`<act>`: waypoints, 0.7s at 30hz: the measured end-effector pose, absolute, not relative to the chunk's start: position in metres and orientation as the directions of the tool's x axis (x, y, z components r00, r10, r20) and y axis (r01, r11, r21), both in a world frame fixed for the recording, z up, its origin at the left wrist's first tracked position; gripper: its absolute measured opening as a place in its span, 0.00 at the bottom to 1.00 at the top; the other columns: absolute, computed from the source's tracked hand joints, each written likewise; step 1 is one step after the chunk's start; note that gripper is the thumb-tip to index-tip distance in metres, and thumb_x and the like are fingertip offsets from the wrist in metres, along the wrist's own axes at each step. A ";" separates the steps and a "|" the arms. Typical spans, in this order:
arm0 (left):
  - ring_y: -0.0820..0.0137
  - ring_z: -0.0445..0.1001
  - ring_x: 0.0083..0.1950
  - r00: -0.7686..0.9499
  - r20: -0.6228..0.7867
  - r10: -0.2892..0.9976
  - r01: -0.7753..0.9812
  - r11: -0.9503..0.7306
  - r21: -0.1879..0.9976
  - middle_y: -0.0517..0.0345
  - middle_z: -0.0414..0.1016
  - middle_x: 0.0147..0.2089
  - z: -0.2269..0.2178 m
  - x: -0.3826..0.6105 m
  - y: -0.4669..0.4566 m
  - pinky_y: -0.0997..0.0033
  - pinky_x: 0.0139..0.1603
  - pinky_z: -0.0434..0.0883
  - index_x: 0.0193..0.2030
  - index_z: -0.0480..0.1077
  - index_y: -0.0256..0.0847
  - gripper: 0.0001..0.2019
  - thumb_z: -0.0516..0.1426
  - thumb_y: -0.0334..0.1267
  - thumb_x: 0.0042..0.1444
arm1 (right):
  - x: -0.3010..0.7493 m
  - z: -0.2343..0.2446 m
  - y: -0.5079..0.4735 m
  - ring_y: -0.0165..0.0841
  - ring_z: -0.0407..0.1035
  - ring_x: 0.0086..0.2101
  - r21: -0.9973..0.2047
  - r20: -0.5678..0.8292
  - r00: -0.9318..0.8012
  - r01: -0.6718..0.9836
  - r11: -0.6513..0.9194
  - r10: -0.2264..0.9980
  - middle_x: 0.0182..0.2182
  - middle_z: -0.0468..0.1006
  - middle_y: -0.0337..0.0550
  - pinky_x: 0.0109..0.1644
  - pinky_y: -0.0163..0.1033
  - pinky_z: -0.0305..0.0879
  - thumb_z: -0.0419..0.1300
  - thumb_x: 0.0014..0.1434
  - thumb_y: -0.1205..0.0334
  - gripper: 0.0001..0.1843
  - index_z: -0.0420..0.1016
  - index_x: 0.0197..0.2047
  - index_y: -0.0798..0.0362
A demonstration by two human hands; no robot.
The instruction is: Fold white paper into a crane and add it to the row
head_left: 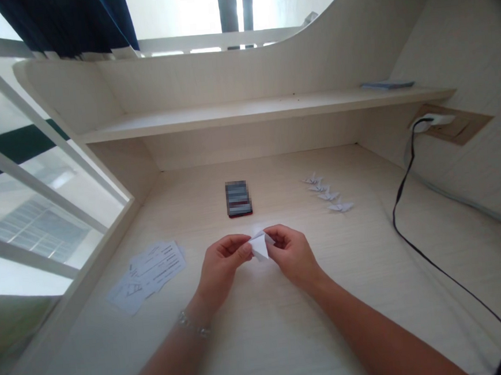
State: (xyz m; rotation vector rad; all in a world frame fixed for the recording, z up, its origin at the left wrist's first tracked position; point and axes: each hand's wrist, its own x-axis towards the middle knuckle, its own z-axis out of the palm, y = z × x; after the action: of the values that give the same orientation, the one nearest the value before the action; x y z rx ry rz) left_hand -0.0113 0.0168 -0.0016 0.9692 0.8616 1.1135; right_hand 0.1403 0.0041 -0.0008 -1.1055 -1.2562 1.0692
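A small piece of folded white paper [260,248] is held between my two hands, above the middle of the desk. My left hand [224,263] pinches its left side between thumb and fingers. On the right side, my right hand [294,253] grips it the same way, with some fingertips hidden behind the paper. Several small folded paper cranes [328,196] stand in a slanting row on the desk, beyond my right hand. Straight ahead of the hands lies a phone [238,198] with a blurred screen.
Printed paper sheets [157,267] overlap on the desk at left. A black cable [415,248] runs from the wall socket [456,122] down the right side. Behind the desk is a shelf [236,114] with a flat bluish item [387,85]. White rails [32,121] border the left.
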 end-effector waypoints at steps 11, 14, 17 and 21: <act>0.74 0.72 0.33 0.193 -0.104 0.976 -0.398 0.175 0.901 0.55 0.76 0.33 -0.004 -0.006 0.017 0.68 0.40 0.69 0.36 0.73 0.36 0.10 0.62 0.35 0.46 | 0.141 0.002 0.006 0.32 0.72 0.29 -0.965 0.066 -0.012 -0.255 0.061 0.998 0.31 0.77 0.44 0.30 0.36 0.71 0.61 0.50 0.55 0.17 0.70 0.40 0.56; 0.74 0.72 0.35 0.138 -0.101 0.985 -0.482 0.156 0.862 0.56 0.76 0.34 -0.004 -0.001 0.015 0.68 0.42 0.69 0.35 0.72 0.36 0.08 0.62 0.34 0.46 | 0.138 0.001 0.004 0.33 0.73 0.34 -0.947 0.089 -0.029 -0.312 0.076 0.996 0.37 0.77 0.47 0.35 0.38 0.72 0.61 0.50 0.55 0.19 0.69 0.43 0.55; 0.73 0.73 0.37 0.107 -0.095 0.990 -0.499 0.136 0.856 0.57 0.76 0.35 -0.005 0.001 0.013 0.69 0.43 0.69 0.35 0.71 0.37 0.08 0.62 0.33 0.46 | 0.133 -0.001 0.003 0.36 0.72 0.39 -0.951 0.131 -0.013 -0.286 0.121 0.991 0.40 0.77 0.47 0.40 0.40 0.72 0.67 0.43 0.59 0.27 0.66 0.47 0.54; 0.73 0.73 0.35 0.131 -0.080 0.988 -0.416 0.128 0.901 0.58 0.76 0.34 -0.005 -0.001 0.012 0.70 0.40 0.70 0.35 0.70 0.37 0.08 0.62 0.33 0.46 | 0.130 -0.004 0.004 0.36 0.73 0.38 -0.962 0.144 0.055 -0.227 0.153 0.988 0.38 0.77 0.47 0.40 0.41 0.72 0.64 0.48 0.60 0.24 0.67 0.48 0.55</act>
State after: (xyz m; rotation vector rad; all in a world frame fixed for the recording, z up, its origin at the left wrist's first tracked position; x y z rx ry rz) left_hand -0.0014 0.0119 -0.0055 0.8620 0.8578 1.2284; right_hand 0.1305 0.0039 -0.0038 -0.9483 -1.0783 1.1736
